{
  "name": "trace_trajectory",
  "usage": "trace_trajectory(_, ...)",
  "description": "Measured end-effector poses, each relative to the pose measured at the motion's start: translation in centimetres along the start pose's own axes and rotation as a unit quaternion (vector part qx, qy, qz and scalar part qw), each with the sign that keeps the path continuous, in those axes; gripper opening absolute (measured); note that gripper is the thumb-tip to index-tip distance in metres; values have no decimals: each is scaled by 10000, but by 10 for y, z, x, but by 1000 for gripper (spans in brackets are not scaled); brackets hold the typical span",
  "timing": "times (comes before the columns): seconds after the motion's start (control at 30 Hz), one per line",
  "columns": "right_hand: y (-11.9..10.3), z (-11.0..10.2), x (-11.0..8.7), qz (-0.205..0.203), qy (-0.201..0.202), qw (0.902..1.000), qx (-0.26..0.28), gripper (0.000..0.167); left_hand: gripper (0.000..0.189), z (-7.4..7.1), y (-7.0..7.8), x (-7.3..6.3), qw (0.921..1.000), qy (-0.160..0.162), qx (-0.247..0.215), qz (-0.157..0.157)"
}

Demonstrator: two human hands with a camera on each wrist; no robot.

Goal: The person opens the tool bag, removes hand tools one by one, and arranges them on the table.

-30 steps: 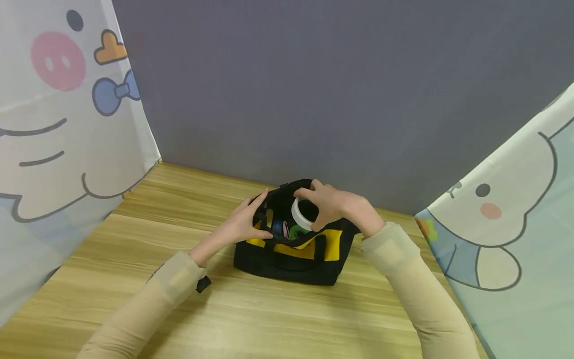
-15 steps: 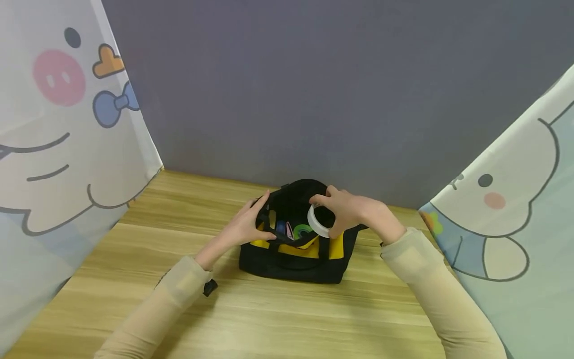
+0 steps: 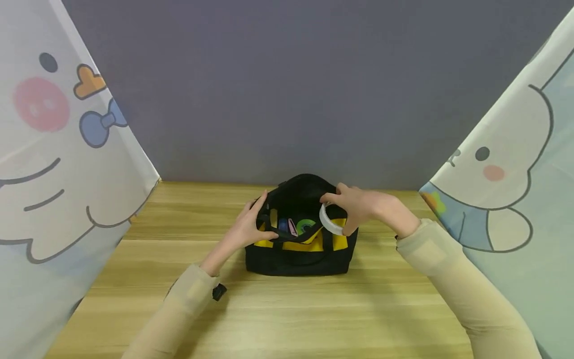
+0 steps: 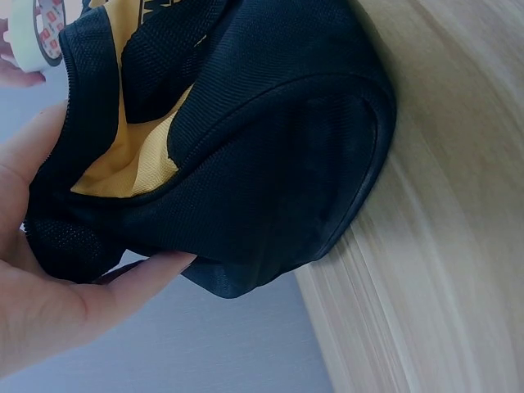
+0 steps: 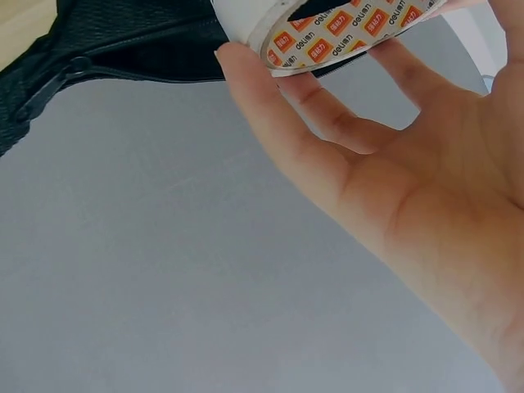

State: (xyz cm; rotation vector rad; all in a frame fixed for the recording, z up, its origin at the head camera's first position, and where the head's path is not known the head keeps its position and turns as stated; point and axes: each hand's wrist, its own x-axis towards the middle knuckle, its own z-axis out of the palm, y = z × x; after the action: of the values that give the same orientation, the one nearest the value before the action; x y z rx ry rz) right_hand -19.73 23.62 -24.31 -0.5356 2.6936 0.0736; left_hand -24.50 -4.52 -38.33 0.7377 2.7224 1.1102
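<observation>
A black and yellow tool bag (image 3: 296,264) stands on the table with its zip top spread apart. My left hand (image 3: 245,227) grips its left rim; in the left wrist view, the thumb and fingers lie on both sides of the black cloth (image 4: 237,196). My right hand (image 3: 360,207) holds a roll of white tape (image 3: 329,223) over the bag's right front rim. The right wrist view shows fingertips around the tape roll (image 5: 250,20), whose inner core bears orange print. Inside the bag lie a green ring-shaped roll (image 3: 301,224), a pink item (image 3: 292,228) and a blue item (image 3: 282,224).
The wood-grain table (image 3: 287,319) extends around the bag. A grey panel (image 3: 287,89) rises behind it, and cartoon-printed cloth walls stand at left (image 3: 58,164) and right (image 3: 502,199). A small black piece (image 3: 218,291) shows by the left cuff.
My right hand has moved the tape roll rightward, from inside the bag's mouth to over its right rim. The left hand keeps its grip. The head view has tilted and shifted.
</observation>
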Motion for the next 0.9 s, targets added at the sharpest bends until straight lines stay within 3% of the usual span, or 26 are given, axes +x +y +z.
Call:
trace_trajectory(0.6, -9, 10, -1, 5, 141, 9997, 179, 86, 113, -25, -20, -16, 9993, -52, 258, -258)
trace_trajectory(0.9, -6, 15, -8, 77, 0, 9995, 297, 86, 114, -30, -24, -15, 9991, -47, 306, -286)
